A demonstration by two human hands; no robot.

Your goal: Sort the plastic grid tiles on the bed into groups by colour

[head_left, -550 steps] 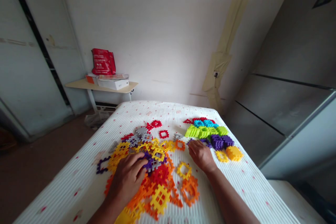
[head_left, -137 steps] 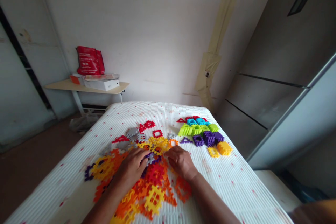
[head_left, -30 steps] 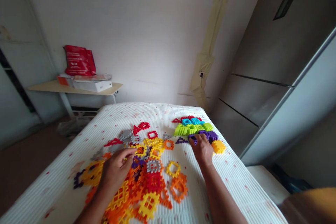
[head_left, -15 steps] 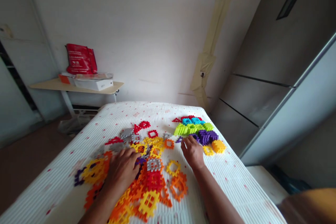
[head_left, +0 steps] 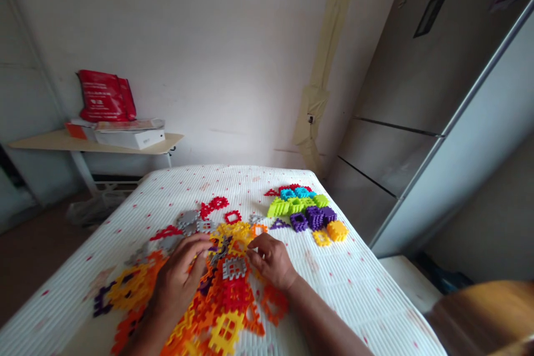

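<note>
Well, the right hand (head_left: 271, 260) no longer stands beside the purple stacks (head_left: 315, 218), as it did half a second ago; it now sits at the right edge of the heap of plastic lattice pieces (head_left: 231, 297). The left hand (head_left: 177, 272) remains on the heap's left side, its fingers (head_left: 200, 243) curled over the pieces, near a gray square piece (head_left: 234, 268). Both hands touch the heap, but whether either is closed on a piece cannot be determined.

The heap lies on a white ribbed cover (head_left: 367, 289). Farther along the cover, apart from the heap, are lime green pieces (head_left: 278, 207), blue pieces (head_left: 294, 193), the purple stacks and a yellow-orange block (head_left: 337, 230).

The yellow ring previously seen right of the heap is not visible now; its position cannot be confirmed. Pieces under both palms are hidden, and the frame's bottom edge cuts off the heap. A blurred brown shape (head_left: 479, 311) at lower right cannot be identified.
</note>
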